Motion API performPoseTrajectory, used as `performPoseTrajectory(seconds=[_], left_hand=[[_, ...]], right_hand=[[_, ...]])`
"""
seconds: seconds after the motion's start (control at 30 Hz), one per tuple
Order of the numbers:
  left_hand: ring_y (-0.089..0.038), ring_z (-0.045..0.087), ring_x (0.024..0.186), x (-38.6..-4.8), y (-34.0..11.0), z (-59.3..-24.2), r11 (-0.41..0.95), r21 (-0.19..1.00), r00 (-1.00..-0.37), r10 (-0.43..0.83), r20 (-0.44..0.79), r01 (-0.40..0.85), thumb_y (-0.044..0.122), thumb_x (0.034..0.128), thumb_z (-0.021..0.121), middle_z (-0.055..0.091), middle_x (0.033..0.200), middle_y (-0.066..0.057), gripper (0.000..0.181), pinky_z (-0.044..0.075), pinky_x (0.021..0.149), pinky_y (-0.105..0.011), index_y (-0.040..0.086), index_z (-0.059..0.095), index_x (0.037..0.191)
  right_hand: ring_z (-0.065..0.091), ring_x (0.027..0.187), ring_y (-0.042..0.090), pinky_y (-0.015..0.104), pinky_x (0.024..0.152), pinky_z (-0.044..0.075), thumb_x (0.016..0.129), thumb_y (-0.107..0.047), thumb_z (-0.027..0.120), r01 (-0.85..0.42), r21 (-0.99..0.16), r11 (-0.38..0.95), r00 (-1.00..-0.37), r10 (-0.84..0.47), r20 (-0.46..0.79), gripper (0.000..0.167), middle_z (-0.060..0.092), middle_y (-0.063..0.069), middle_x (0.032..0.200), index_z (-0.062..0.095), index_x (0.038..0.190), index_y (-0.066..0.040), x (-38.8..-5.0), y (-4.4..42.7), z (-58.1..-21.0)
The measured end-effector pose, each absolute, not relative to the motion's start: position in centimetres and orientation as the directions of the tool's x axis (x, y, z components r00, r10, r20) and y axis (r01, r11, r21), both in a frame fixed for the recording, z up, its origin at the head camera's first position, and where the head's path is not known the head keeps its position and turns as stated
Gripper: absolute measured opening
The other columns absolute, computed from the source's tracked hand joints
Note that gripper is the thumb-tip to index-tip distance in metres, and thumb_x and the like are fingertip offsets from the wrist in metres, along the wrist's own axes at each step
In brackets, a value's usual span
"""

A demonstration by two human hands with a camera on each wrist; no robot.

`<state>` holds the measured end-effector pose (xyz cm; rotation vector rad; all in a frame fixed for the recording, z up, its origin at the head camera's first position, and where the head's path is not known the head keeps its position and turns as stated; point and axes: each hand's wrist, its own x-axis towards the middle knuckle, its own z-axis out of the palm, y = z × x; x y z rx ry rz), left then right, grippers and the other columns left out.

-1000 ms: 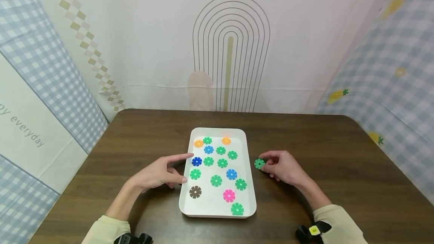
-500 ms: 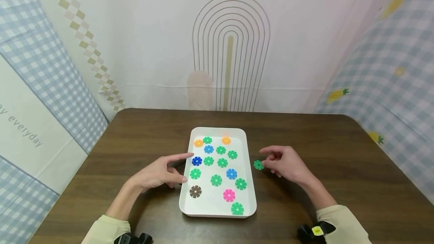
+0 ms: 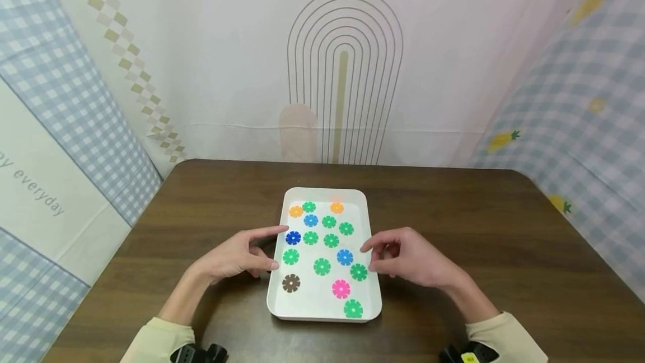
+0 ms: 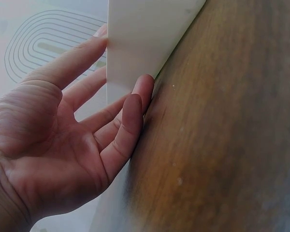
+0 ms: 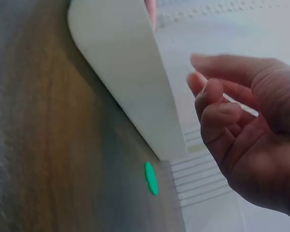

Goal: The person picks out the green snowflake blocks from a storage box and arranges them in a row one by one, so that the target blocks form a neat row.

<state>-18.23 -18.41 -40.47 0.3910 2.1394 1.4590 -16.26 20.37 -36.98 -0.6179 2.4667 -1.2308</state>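
Head view: brown wooden table (image 3: 484,223) across the lower half, white cloth (image 3: 227,60) with thin arches behind, blue checked cloth (image 3: 579,133) at far right and left. At lower middle, white tray (image 3: 313,304) with flat discs (image 3: 322,266) — mostly green, plus orange, blue, pink, brown. Left hand (image 3: 234,255) loose, touching the tray's left edge; right hand (image 3: 413,256) empty, fingers softly bent by the right edge. Right wrist view: one green disc (image 5: 151,179) on the table near the tray — bottom middle.
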Motion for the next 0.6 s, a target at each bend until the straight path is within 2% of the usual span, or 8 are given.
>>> performPoseTrajectory(seconds=[0.1, 0.3, 0.5, 0.6], left_hand=[[-0.019, 0.063, 0.075, -18.2, -18.4, -40.4, 0.379, 0.924, -0.823, 0.507, -0.254, -0.052, 0.020, 0.0919, 0.083, 0.076, 0.111, -0.012, 0.078, 0.057, 0.068, -0.033, 0.018, 0.047, 0.161], [-0.019, 0.064, 0.077, -18.3, -18.4, -40.3, 0.372, 0.926, -0.816, 0.518, -0.257, -0.055, 0.019, 0.0919, 0.084, 0.078, 0.094, -0.008, 0.080, 0.057, 0.069, -0.032, 0.017, 0.045, 0.162], [-0.019, 0.063, 0.077, -18.3, -18.4, -40.3, 0.376, 0.925, -0.821, 0.510, -0.258, -0.058, 0.019, 0.0913, 0.084, 0.078, 0.096, -0.009, 0.080, 0.058, 0.069, -0.033, 0.017, 0.046, 0.161], [-0.020, 0.063, 0.076, -18.2, -18.4, -40.3, 0.382, 0.923, -0.824, 0.504, -0.259, -0.057, 0.020, 0.0913, 0.084, 0.076, 0.105, -0.010, 0.079, 0.057, 0.069, -0.033, 0.018, 0.047, 0.161]], right_hand=[[0.054, 0.064, 0.010, 0.023, 0.059, 0.048, 0.092, -0.016, 0.082, -0.298, -0.787, 0.540, -0.812, -0.577, -0.089, 0.020, 0.069, -0.003, 0.087, 0.079, 0.111, -0.010, -15.9, 19.8, -37.1], [0.049, 0.061, 0.003, 0.021, 0.059, 0.045, 0.092, -0.016, 0.082, -0.358, -0.753, 0.552, -0.761, -0.640, -0.107, 0.015, 0.070, -0.011, 0.086, 0.081, 0.106, -0.016, -15.2, 18.9, -37.5], [0.052, 0.064, 0.005, 0.022, 0.059, 0.047, 0.091, -0.016, 0.081, -0.359, -0.741, 0.568, -0.731, -0.665, -0.155, 0.016, 0.071, -0.012, 0.087, 0.081, 0.106, -0.019, -14.8, 18.3, -37.5], [0.053, 0.066, 0.005, 0.022, 0.059, 0.046, 0.090, -0.015, 0.082, -0.353, -0.740, 0.573, -0.726, -0.667, -0.170, 0.017, 0.071, -0.012, 0.087, 0.081, 0.106, -0.020, -14.6, 18.2, -37.7]])
